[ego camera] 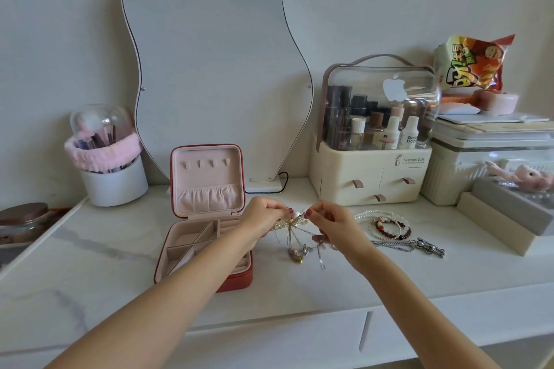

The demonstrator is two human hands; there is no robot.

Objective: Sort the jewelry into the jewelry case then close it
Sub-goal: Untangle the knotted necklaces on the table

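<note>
Hands meet above the marble counter [90, 249], just right of the jewelry case [204, 219]. Left hand [260, 222]: fingers curled, pinching one end of a tangle of gold chains [295, 241] between thumb and fingertips. Right hand [332, 225]: thumb and forefinger pinching the other end of the same tangle, remaining fingers curled under. Chains hang from both pinches; lowest strands and a pendant reach the counter beside the case.

Case: red outside, pink lining, lid standing upright at the back. Lid shows a row of small hooks and a gathered pocket. Tray is split by dividers into several compartments; no jewelry discernible in the visible ones, though the left forearm hides part of the tray.

Right of the hands, lying on the counter: pearl strand [374, 214], red beaded bracelets [389, 229], silver chain with charm [419, 246], close together.

Behind these: cream cosmetics organizer [371, 177], clear dome over bottles and tubes, drawers shut. Far left: white brush holder [114, 180] with pink band.

Front counter edge runs below both forearms; bare marble lies between it and the case.
</note>
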